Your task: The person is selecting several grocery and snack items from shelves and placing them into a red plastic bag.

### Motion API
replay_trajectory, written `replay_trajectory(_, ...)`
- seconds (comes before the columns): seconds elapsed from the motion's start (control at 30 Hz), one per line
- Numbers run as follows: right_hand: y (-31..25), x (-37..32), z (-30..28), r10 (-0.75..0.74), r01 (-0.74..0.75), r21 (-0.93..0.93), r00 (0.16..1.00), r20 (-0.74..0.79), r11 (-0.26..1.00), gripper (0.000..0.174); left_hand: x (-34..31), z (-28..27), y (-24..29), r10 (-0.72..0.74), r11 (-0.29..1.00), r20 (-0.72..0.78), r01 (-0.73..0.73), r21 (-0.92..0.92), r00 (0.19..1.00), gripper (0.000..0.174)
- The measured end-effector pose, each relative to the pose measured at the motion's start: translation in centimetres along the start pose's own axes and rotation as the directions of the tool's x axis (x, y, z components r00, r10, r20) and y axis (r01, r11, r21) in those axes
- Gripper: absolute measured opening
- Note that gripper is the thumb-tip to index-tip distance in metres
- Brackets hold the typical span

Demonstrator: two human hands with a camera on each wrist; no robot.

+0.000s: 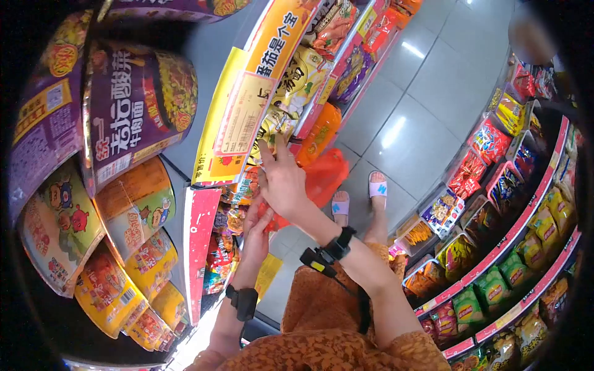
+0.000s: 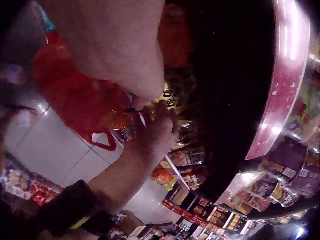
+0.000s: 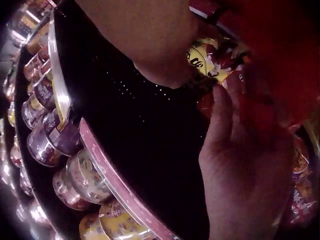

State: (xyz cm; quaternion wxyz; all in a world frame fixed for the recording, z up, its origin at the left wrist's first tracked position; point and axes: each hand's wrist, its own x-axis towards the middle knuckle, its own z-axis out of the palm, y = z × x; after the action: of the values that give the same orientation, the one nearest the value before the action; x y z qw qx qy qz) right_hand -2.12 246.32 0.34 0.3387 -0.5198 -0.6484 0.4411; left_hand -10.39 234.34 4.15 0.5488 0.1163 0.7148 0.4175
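Observation:
A thin red plastic bag (image 1: 327, 176) hangs from my left hand (image 1: 257, 226), whose fingers and thumb grip its gathered part. In the right wrist view the red film partly covers the left hand (image 3: 245, 160). My right hand (image 1: 283, 185) crosses above the left and reaches to the shelf, fingers stretched toward yellow noodle packets (image 1: 272, 123). In the left wrist view the right hand's fingertips overlap a yellow packet (image 2: 169, 97). Part of that packet is hidden behind the hand.
Cup noodles (image 1: 139, 102) crowd the shelf at left, beside a yellow and orange price sign (image 1: 238, 117). A grey tiled aisle (image 1: 408, 123) runs ahead. Curved shelves with snack bags (image 1: 513, 269) stand at right. The person's sandalled feet (image 1: 377, 185) are on the tiles.

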Motion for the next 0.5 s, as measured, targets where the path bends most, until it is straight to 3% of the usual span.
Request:
replay_trajectory(0.1,2.2,2.2,1.6,-0.028,0.028,-0.022,1.0,0.001,0.999,0.039,-1.9,0.9,0.1,-0.057,0.998,0.068,0.057,0.003,0.996,0.048)
replay_trajectory(0.2,3.1,4.2,0.8,0.133,-0.138,0.018,0.977,0.164,0.99,0.031,-4.1,1.6,0.4,-0.065,0.997,0.072,0.062,0.049,0.995,0.047)
replay_trajectory(0.23,2.9,4.3,0.5,0.13,-0.135,0.021,0.98,0.151,0.991,0.024,-4.8,1.5,0.2,-0.072,0.996,0.068,0.068,0.062,0.995,0.047)
replay_trajectory(0.37,0.9,2.3,-1.7,0.11,-0.106,-0.031,0.969,0.222,0.994,0.029,-7.7,0.7,-0.5,-0.089,0.995,0.058,0.087,0.037,0.994,0.048)
replay_trajectory(0.5,4.5,-2.3,-4.8,0.07,-0.072,0.003,0.979,0.193,0.997,0.038,-10.9,0.6,0.1,-0.073,0.997,0.053,0.072,0.013,0.996,0.051)
